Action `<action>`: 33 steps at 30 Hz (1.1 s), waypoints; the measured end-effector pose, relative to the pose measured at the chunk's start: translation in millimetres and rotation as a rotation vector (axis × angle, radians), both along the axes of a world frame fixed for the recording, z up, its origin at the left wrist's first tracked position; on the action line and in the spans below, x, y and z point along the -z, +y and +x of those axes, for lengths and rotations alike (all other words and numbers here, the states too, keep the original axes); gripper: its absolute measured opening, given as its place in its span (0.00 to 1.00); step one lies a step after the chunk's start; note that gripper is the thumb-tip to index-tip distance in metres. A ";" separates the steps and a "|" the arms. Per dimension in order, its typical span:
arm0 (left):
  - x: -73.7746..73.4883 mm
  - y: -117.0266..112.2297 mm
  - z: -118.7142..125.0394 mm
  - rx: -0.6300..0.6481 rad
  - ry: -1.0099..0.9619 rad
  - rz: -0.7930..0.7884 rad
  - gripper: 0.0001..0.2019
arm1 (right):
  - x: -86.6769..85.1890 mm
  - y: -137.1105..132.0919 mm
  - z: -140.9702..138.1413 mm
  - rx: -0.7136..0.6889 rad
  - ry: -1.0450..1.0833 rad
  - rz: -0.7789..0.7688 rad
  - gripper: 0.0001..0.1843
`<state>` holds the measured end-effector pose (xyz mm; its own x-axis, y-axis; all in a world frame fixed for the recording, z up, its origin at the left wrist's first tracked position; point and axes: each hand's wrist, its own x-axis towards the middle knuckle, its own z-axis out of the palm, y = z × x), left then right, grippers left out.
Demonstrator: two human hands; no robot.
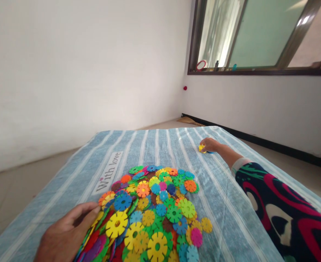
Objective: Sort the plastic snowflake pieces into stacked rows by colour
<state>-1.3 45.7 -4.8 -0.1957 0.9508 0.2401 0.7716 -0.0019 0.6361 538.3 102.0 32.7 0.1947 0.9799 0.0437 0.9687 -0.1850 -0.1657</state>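
Observation:
A large heap of notched plastic discs (148, 218) in many colours lies on the striped cloth. Against the heap's left edge is my left hand (67, 227), its thumb and forefinger drawn together beside yellow and orange discs. What those fingertips hold, if anything, is hidden. My right hand (211, 144) reaches to the far right part of the cloth, fingers closed on a yellow notched disc (201, 149). Just beneath that hand, the edge of a blue disc (210, 152) shows on the cloth.
The blue cloth with white stripes (89, 174) covers a table or bed and bears the printed words "With love" (108, 173). White walls (94, 65) stand beyond it. On the window sill at the right are a round red-rimmed mirror (201, 65) and small bottles (216, 66).

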 end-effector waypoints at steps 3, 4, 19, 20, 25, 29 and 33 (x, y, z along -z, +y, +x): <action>-0.6 -0.1 0.4 0.026 -0.024 -0.125 0.15 | 2.7 2.5 2.3 -0.010 0.001 -0.014 0.20; -1.4 -0.4 0.4 0.023 -0.029 -0.138 0.15 | 3.3 3.1 2.9 -0.013 0.002 -0.021 0.20; -5.5 -5.0 4.1 0.030 -0.041 -0.156 0.17 | 7.1 5.6 9.7 0.000 0.039 -0.065 0.18; -5.1 -4.5 3.8 0.031 -0.039 -0.154 0.17 | 7.4 5.6 9.8 0.002 0.043 -0.064 0.19; -1.3 -2.2 0.4 0.040 -0.017 -0.111 0.17 | 7.7 5.3 9.0 0.013 0.065 -0.055 0.21; 1.0 -1.6 -1.1 0.039 -0.048 -0.123 0.16 | 6.3 3.4 6.0 0.022 0.074 -0.045 0.21; -1.0 -2.0 0.6 0.035 -0.046 -0.108 0.16 | 2.9 0.0 1.7 0.036 0.086 -0.012 0.22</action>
<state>-0.6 43.8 -3.8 -0.1700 0.9772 0.1271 0.7421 0.0421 0.6689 540.0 102.0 29.9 0.2325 0.9725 0.0132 0.9436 -0.2222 -0.2454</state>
